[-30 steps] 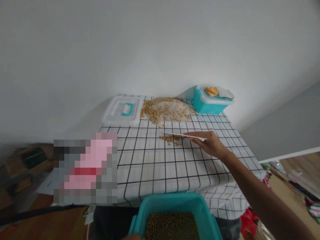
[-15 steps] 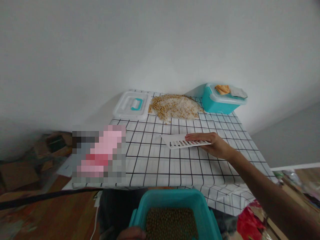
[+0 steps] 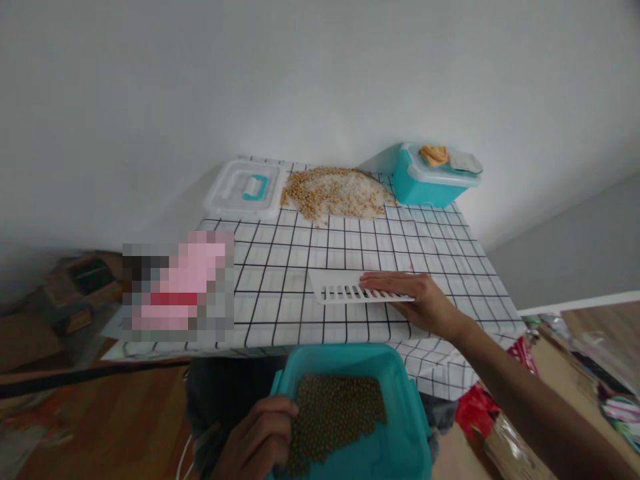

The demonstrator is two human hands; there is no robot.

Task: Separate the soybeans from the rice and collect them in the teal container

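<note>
My right hand [image 3: 420, 300] is closed on a white slotted plastic plate [image 3: 340, 283], fingers on top and thumb hidden beneath. The plate hovers over the front part of the checked cloth, slots facing me. My left hand [image 3: 263, 433] grips the left side of a teal plastic bin [image 3: 345, 357], which sits low in front of the table edge. Inside the bin lies a layer of small round brown beans or pellets [image 3: 335, 413], with the bin floor bare at the near right. At the table's back is a heap of yellow beans mixed with white grains [image 3: 340, 193].
A clear lid with a teal handle [image 3: 245, 190] lies left of the heap. On the right stands a lidded teal box [image 3: 425, 183] topped by folded cloths [image 3: 435, 155]. A blurred pink item [image 3: 185, 273] is at the table's left. Cartons and bags lie on the floor.
The view has tilted down, showing more of the bin and my left hand. My right hand has brought the plate nearer to the table's front edge and the bin.
</note>
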